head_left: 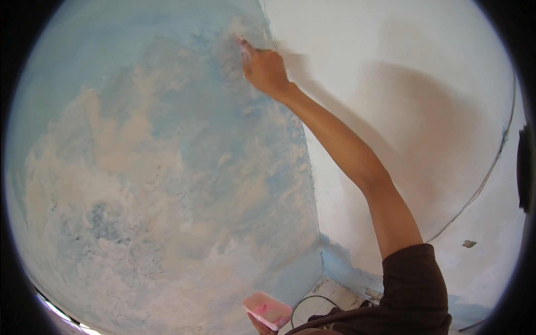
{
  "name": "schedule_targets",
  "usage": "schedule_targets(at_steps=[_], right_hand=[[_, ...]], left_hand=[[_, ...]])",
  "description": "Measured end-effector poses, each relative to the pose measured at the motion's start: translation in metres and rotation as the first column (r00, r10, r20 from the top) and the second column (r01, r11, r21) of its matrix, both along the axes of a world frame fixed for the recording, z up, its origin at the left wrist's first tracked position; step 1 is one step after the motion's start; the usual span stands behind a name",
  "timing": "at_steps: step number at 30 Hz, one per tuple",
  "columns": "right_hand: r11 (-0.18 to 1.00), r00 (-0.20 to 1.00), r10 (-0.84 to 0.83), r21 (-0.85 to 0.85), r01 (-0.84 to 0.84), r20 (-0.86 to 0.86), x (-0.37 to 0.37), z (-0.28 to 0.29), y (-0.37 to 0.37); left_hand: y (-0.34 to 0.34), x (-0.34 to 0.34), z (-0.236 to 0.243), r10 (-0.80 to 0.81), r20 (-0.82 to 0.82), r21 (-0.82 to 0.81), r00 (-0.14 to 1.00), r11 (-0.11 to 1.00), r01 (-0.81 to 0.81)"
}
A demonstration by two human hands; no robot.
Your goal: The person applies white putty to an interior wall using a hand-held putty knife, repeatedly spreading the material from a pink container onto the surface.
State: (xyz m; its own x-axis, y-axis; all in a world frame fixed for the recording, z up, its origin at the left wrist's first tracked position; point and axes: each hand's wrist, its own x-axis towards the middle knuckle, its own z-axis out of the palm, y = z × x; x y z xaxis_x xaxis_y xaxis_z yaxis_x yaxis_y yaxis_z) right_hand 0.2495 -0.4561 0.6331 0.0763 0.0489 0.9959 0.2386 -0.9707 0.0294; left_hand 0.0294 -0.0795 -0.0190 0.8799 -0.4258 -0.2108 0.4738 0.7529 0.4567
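Note:
My right hand point(265, 70) is raised high against the blue, patchy wall point(190, 111), close to the corner. Its fingers close round a small pinkish tool point(240, 42) pressed to the surface; most of that tool is hidden by the hand, so its exact kind cannot be made out. Low in the view, my left hand point(259, 325) grips a pink rectangular tub point(290, 310) from below and the side. Inside the tub lies a pale pink paste point(268, 308). Cream-coloured smears cover much of the blue wall.
A white wall point(357, 72) meets the blue one at a corner on the right, with my arm's shadow on it. A thin cable point(481, 190) runs down this wall. Below are floor tiles point(329, 290) and a dark looped cord point(304, 298).

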Motion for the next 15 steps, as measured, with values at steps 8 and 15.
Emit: schedule_targets(at_steps=[8, 15], right_hand=[[0.980, 0.980, -0.199, 0.029, 0.198, 0.002, 0.024, 0.044, -0.051], [0.990, 0.994, -0.027, 0.141, 0.012, 0.105, -0.002, 0.007, -0.048]], left_hand=[[-0.021, 0.007, 0.005, -0.050, 0.023, -0.007, 0.998, 0.999, 0.050], [-0.016, 0.002, -0.001, -0.006, -0.001, -0.026, 1.000, 1.000, 0.006]])
